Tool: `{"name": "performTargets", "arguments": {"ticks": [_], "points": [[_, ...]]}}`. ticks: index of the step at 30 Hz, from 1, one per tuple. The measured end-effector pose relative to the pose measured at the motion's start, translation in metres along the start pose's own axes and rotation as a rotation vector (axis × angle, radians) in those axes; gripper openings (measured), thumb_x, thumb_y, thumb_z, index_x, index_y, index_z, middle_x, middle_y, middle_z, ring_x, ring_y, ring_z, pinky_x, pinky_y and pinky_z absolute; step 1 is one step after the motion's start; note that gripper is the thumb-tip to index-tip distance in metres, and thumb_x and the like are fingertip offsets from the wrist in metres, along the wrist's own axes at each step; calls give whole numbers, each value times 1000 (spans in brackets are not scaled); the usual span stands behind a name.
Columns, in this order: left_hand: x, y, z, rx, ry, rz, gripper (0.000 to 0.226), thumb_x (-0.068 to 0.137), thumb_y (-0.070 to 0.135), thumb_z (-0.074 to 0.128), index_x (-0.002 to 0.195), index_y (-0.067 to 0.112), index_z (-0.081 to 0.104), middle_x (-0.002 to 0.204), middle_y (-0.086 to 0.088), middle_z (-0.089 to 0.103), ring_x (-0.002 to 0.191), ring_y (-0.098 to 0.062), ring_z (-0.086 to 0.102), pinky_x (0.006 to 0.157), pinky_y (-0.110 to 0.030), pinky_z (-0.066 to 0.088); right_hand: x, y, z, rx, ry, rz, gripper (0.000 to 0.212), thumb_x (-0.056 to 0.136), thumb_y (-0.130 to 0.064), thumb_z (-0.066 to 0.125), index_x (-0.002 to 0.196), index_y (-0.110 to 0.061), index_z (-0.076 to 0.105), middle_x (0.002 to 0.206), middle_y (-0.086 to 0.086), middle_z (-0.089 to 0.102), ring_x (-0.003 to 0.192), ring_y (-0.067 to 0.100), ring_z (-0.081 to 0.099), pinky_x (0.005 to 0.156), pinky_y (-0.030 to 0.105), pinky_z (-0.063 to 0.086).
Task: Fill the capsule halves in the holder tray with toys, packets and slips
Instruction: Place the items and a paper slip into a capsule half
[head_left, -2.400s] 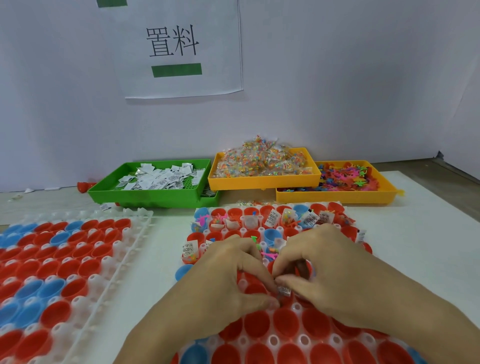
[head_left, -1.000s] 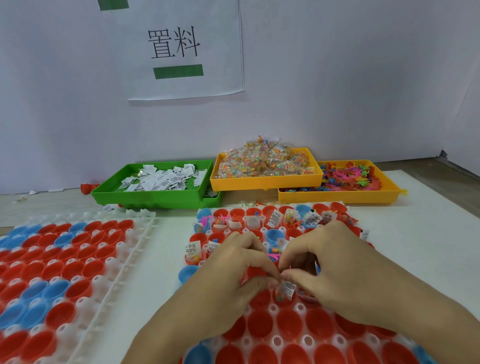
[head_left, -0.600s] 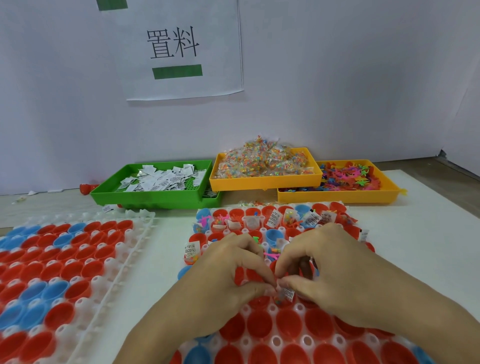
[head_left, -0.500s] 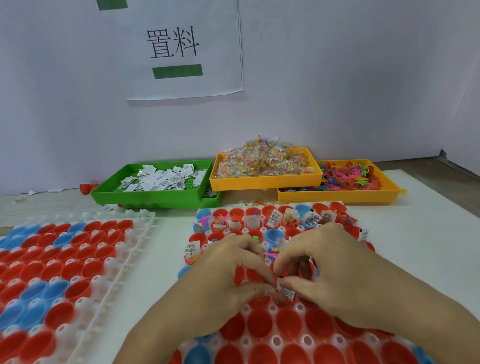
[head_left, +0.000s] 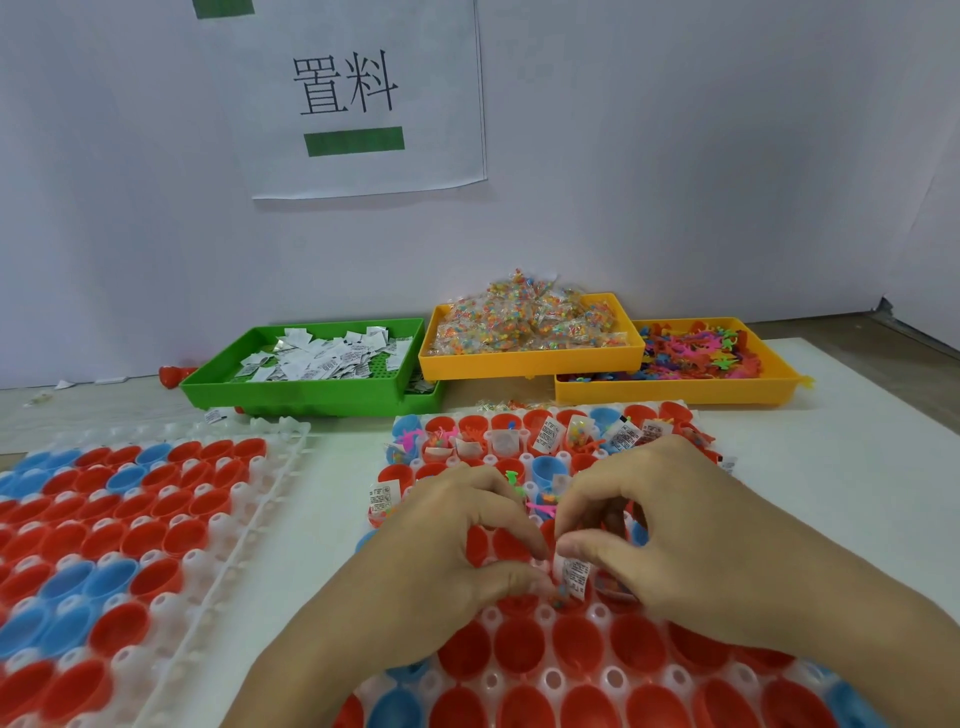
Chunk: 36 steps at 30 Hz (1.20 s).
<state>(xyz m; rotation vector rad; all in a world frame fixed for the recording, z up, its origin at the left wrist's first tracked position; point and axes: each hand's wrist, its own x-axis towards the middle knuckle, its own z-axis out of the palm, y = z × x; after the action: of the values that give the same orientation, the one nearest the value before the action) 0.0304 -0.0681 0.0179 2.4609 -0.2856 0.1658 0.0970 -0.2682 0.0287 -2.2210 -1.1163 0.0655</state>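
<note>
Right hand (head_left: 691, 540): thumb and forefinger pinch a white printed slip (head_left: 574, 574), held upright over a red capsule half (head_left: 566, 603) in the middle of the near holder tray (head_left: 550, 678).
Left hand (head_left: 447, 551): fingers curled, thumb tip and fingertips close together just left of the slip, at the same cup; whether it holds anything I cannot tell.
Near holder tray: far rows hold toys, packets and slips; the rows nearest the camera are bare red cups with a few blue ones (its near edge runs out of view).
Second holder tray (head_left: 249, 512): one, to the left, red and blue halves with nothing in them; a strip of bare white table (head_left: 322, 519) lies between the two trays.
Open room: bare table to the right of the near tray, out to the table's right edge.
Supply trays: three along the wall – one green tray (head_left: 311, 392) of slips, one yellow tray (head_left: 524, 358) heaped with packets, one yellow tray (head_left: 675, 392) of coloured toys, its left end tucked under the packet tray.
Paper sign (head_left: 358, 93): one, on the wall above the green tray.
</note>
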Motion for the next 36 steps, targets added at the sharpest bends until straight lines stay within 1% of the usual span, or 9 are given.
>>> {"name": "performTargets", "arguments": {"ticks": [4,11,17,21,24,26,28,31,36], "points": [[0,-1,1,-4,41,20,13,82,40,75,95,41,73,99,19,59,104,-6,54,92,-33,43,2,4,-8,-4,86,-14,10,86,-31,75,77,-33,75,74,-16,70,77,2,64,66,10,45],[0,4,11,67,24,82,21,93,36,61,111,44,70,107,24,51,113,-2,42,91,-7,27,5,21,-29,-10,309,33,13,84,-23,76,77,-34,76,77,-24,70,78,-1,64,65,5,43],[0,4,11,45,37,94,19,92,39,61,108,43,71,106,22,51,113,-1,42,92,-7,27,7,49,-41,-28,458,133,14,87,-17,72,83,-31,75,72,-19,69,81,-5,63,65,3,43],[0,-5,2,-43,197,85,20,90,39,62,108,41,71,103,22,59,107,-1,53,90,-15,39,5,77,-53,-64,587,256,17,94,-17,64,91,-31,73,82,-19,68,80,-8,62,59,10,42],[1,-26,-10,-161,473,-4,18,90,21,66,98,35,74,90,17,67,83,1,60,67,-9,41,8,102,-67,39,703,384,23,95,-13,59,89,-32,71,84,-8,73,81,8,68,73,33,53],[2,-45,-18,-252,647,-141,22,93,12,64,92,32,73,88,17,70,83,0,62,60,-8,44,19,118,-77,45,682,469,22,95,-15,59,89,-32,70,88,-5,74,88,17,69,76,35,52],[2,-65,-22,-310,755,-280,25,96,12,59,91,32,71,91,19,71,88,1,64,69,-11,48,38,133,-86,7,597,533,14,95,-19,62,98,-28,71,99,0,74,95,18,67,76,32,48],[3,-84,-21,-483,804,-436,24,100,15,52,92,29,68,99,6,71,97,-17,67,83,-38,53,73,151,-95,-79,432,592,23,96,-17,63,118,-13,69,119,8,68,102,18,61,83,32,48],[7,-89,-13,-570,802,-506,24,101,15,49,92,24,69,98,2,72,96,-19,67,84,-43,54,115,174,-89,-215,282,613,30,96,-16,65,124,-6,65,128,12,64,116,26,59,90,34,48]]}}
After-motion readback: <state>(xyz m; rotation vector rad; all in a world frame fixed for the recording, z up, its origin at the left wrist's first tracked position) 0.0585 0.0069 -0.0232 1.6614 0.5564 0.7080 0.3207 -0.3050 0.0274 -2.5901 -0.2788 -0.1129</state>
